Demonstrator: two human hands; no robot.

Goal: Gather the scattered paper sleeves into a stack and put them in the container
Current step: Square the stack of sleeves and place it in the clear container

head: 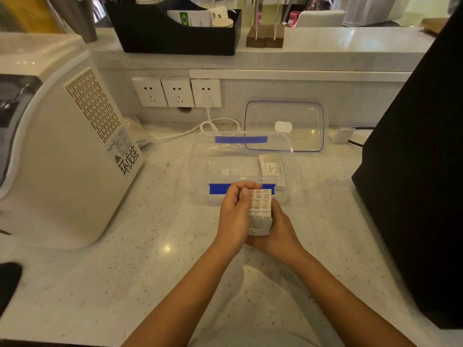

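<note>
Two bare hands meet over the pale speckled stone worktop (pixel 155 246), clamped from either side on a thick stack of white paper sleeves (pixel 259 212) with dark printed edges. The left hand (pixel 234 216) presses its palm against the stack's left face, its fingers (pixel 244 187) curling over the far top edge. The right hand (pixel 280 231) cups the stack from below and from the right, its fingers mostly hidden behind the paper. The stack is held above the worktop, just in front of the near wall of a clear plastic rectangular container with blue clip handles (pixel 200 169). Inside that container a few white paper sleeves (pixel 271 166) lean at its right end. Behind it, the clear plastic lid with a blue rim (pixel 308 116) leans against the wall below the sockets.
</note>
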